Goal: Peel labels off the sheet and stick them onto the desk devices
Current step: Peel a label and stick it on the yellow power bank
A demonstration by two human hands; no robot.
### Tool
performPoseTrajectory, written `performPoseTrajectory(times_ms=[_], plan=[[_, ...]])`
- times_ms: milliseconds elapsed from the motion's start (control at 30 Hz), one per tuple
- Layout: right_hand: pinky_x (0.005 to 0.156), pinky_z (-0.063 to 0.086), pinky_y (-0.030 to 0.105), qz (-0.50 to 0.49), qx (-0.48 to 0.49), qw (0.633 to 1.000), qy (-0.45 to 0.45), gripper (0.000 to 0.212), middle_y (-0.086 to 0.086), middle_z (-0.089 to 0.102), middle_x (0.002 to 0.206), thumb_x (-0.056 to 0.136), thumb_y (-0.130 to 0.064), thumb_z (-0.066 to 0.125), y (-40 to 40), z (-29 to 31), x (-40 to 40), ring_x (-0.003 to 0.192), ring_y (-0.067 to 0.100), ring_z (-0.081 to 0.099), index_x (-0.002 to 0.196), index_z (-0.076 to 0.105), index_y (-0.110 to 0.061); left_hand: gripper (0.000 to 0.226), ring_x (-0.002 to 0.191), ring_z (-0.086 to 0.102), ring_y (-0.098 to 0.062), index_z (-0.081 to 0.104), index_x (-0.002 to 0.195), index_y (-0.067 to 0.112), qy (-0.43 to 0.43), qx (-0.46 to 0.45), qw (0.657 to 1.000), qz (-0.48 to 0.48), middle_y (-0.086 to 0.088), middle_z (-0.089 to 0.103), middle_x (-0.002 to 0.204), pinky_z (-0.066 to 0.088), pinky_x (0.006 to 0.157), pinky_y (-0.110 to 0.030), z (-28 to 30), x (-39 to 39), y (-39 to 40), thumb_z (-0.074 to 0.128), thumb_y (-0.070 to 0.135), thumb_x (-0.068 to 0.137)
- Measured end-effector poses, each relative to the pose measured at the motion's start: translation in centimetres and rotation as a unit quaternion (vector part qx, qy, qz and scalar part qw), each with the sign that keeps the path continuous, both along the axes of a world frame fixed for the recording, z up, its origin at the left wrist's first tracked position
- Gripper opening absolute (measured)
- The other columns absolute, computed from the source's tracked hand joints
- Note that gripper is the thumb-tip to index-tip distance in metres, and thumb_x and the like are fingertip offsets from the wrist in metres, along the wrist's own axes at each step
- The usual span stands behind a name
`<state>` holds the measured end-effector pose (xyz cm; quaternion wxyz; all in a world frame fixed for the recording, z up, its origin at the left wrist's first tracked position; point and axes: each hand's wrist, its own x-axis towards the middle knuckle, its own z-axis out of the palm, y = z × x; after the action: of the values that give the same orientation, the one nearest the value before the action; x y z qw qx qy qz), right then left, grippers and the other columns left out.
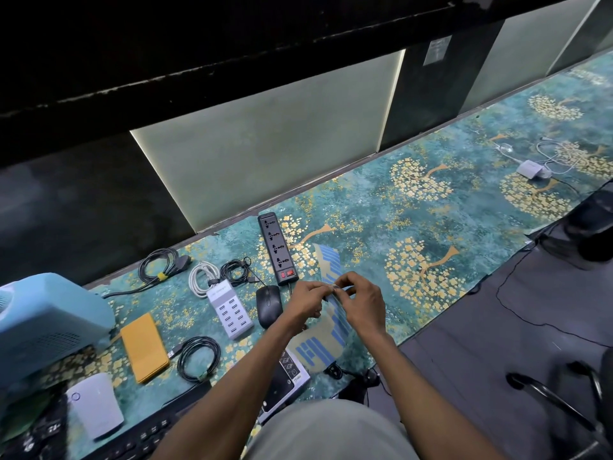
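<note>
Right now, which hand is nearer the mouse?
Left. The left hand is just right of the mouse, almost beside it; the right hand is farther right, over the label sheet.

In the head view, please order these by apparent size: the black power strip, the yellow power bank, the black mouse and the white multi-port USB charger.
1. Yellow power bank, though it lies nearer the camera
2. Black power strip
3. White multi-port USB charger
4. Black mouse

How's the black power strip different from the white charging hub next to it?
The power strip is black, long and narrow, with big wall sockets and red switches. The charging hub is white, shorter and wider, with rows of small ports. Both lie flat on the desk.
</note>
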<state>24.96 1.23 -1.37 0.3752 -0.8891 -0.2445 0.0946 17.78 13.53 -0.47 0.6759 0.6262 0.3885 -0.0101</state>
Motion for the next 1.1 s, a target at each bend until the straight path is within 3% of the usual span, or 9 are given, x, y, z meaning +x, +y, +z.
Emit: performPoseTrajectory(times_ms=[167,467,667,867,1033,1100], plan=[[0.055,0.051,0.027,-0.013,0.0,1.0,-0.017,0.008,-0.011,0.074,0.084,0.091,-0.029,0.075,-0.4,0.0,-0.1,0.078,0.009,0.072,0.088,0.068,-0.028,0.022,0.049,0.04,-0.017,0.076,0.085,0.001,0.004,-0.039,0.999,0.025,-0.01,0.057,0.074,0.034,0.052,-0.03,0.1,0.5,-0.3,0.064,0.017,0.095],[0.06,0.055,0.032,-0.023,-0.007,0.998,-0.056,0.013,-0.004,0.079,0.091,0.091,-0.029,0.074,-0.3,0.3,0.0,0.084,0.02,0.074,0.103,0.078,-0.03,0.015,0.05,0.037,-0.017,0.068,0.071,0.003,-0.004,-0.08,0.996,0.048,-0.005,0.05,0.064,0.029,0.051,-0.029,0.5,1.0,-0.1,0.072,0.011,0.083],[0.062,0.055,0.034,-0.018,0.003,0.999,-0.04,0.014,-0.002,0.079,0.094,0.092,-0.029,0.073,0.4,0.5,0.4,0.087,0.022,0.073,0.105,0.078,-0.03,0.015,0.047,0.035,-0.016,0.073,0.079,0.001,-0.013,-0.068,0.996,0.062,-0.01,0.05,0.071,0.027,0.05,-0.029,0.3,1.2,0.2,0.069,0.014,0.085],[0.056,0.055,0.032,-0.015,0.003,0.998,-0.053,0.009,-0.004,0.077,0.088,0.09,-0.032,0.075,0.6,0.3,0.3,0.081,0.02,0.073,0.099,0.073,-0.032,0.016,0.052,0.033,-0.016,0.063,0.074,0.011,0.016,-0.044,0.997,0.065,-0.011,0.046,0.077,0.028,0.055,-0.034,-0.3,1.4,0.6,0.071,0.023,0.079],[0.056,0.053,0.032,-0.02,0.0,0.999,-0.047,0.006,-0.004,0.076,0.088,0.09,-0.029,0.075,0.6,0.2,0.5,0.081,0.02,0.071,0.095,0.072,-0.032,0.016,0.051,0.035,-0.015,0.069,0.077,0.009,0.017,-0.056,0.996,0.071,-0.008,0.049,0.074,0.027,0.054,-0.032,-0.9,1.6,0.7,0.071,0.023,0.086],[0.057,0.051,0.031,-0.032,0.023,0.998,-0.042,0.007,-0.005,0.075,0.089,0.09,-0.025,0.075,0.6,0.3,0.5,0.082,0.018,0.069,0.094,0.072,-0.029,0.016,0.05,0.035,-0.013,0.076,0.09,0.004,0.008,-0.057,0.995,0.082,-0.005,0.053,0.071,0.026,0.055,-0.031,-1.3,1.9,0.6,0.071,0.02,0.089]])
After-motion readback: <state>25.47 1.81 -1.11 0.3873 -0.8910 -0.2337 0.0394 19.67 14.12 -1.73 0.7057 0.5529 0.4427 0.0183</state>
